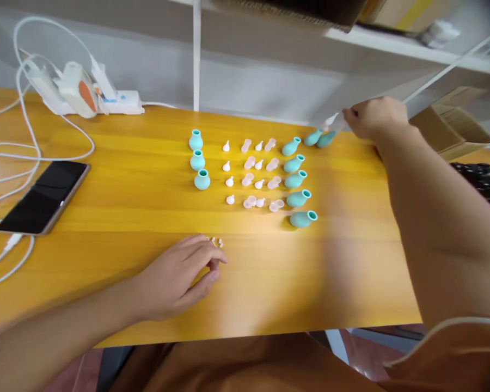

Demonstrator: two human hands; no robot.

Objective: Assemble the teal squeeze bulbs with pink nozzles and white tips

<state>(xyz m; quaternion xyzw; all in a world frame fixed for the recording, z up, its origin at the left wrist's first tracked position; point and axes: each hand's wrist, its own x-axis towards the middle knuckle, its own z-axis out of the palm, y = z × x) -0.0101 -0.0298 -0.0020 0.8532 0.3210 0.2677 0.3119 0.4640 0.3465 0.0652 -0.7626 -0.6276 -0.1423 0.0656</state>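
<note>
My left hand (183,275) rests on the table with its fingers loosely bent and the thumb apart, holding nothing. Tiny clear pieces (219,243) lie by its fingertips, partly covered. At the far right, my right hand (378,117) is closed in a fist beside a white tip (330,121) and two teal bulbs (313,137); what its fingers hold is hidden and blurred. A column of teal long-necked bulbs (297,198) lies right of centre. Leftward are several translucent cups (250,202), small white nozzles (230,182) and three rounder teal bulbs (202,179).
A phone (44,196) on a charging cable lies at the left of the wooden table (269,283). Behind it stands a white power strip (124,102) with plugged-in chargers and looping cables. An open cardboard box (453,122) is at the right, under a shelf (412,46).
</note>
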